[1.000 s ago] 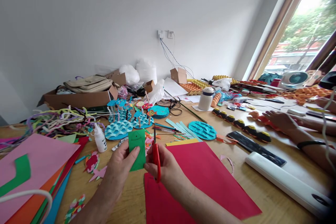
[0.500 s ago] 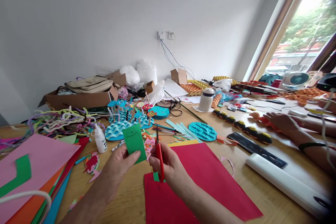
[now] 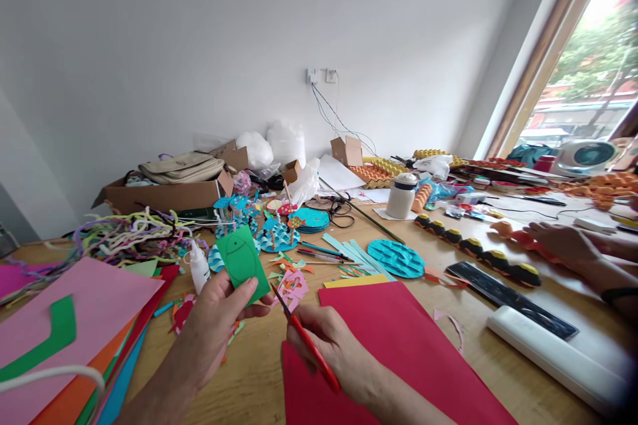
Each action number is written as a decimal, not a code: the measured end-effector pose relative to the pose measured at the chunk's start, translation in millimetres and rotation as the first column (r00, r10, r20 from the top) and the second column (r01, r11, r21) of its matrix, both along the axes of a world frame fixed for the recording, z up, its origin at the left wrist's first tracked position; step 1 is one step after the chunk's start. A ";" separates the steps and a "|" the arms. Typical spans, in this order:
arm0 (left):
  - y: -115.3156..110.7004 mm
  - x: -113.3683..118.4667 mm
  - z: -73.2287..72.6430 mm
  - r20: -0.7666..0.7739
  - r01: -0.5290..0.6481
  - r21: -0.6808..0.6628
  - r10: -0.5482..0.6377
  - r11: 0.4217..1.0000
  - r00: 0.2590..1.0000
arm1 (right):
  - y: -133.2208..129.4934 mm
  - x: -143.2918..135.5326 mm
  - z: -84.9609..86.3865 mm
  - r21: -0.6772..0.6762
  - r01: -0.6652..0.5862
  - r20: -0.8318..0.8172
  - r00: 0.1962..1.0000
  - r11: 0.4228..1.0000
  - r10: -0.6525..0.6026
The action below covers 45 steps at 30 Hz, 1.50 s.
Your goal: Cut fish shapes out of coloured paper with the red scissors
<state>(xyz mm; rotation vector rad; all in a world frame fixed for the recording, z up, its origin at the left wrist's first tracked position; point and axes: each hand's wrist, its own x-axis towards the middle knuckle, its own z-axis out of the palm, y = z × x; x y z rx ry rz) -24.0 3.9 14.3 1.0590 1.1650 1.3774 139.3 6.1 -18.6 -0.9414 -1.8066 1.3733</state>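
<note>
My left hand (image 3: 219,319) pinches a small rectangle of green paper (image 3: 243,262) between thumb and fingers. A fish outline is drawn on the paper's face. In my right hand (image 3: 326,339) is a pair of red-handled scissors (image 3: 312,348), its dark blades pointing up and left toward the paper's lower right corner. The blade tip is close to the paper; no cut shows in its edges. Below my right hand lies a large red sheet (image 3: 393,352), with a yellow sheet (image 3: 356,281) peeking out behind it. Pink paper scraps (image 3: 294,285) lie just beyond the scissors.
Coloured sheets (image 3: 90,292) are stacked at left, near a glue bottle (image 3: 199,267) and pipe cleaners (image 3: 134,232). Blue paper discs (image 3: 396,257) and decorated models (image 3: 278,232) stand ahead. At right are a black-and-yellow egg-carton strip (image 3: 478,251), a white case (image 3: 548,352) and another person's hands (image 3: 563,246).
The green paper has turned so its drawn fish shows more clearly and moved slightly up and left. The scissors have tipped from upright to pointing left. The view has shifted left.
</note>
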 end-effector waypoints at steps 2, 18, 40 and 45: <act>0.7 0.4 -1.3 0.010 0.006 -0.001 -0.006 1.000 1.000 | -0.6 -0.9 -1.1 -0.023 -0.008 -0.018 1.000 1.000 0.007; -1.3 2.6 3.9 0.062 0.017 -0.057 -0.014 0.998 0.998 | -0.8 -0.5 -4.8 -0.019 -0.013 0.018 1.000 1.000 0.014; -1.4 -0.3 3.8 0.051 0.062 -0.031 -0.060 0.998 0.997 | 1.6 0.8 -6.5 0.032 -0.057 0.051 0.997 0.998 0.055; -1.5 -0.6 4.9 0.044 0.067 -0.032 -0.066 0.997 0.997 | 0.7 0.9 -4.9 0.047 -0.057 0.058 0.997 0.997 0.054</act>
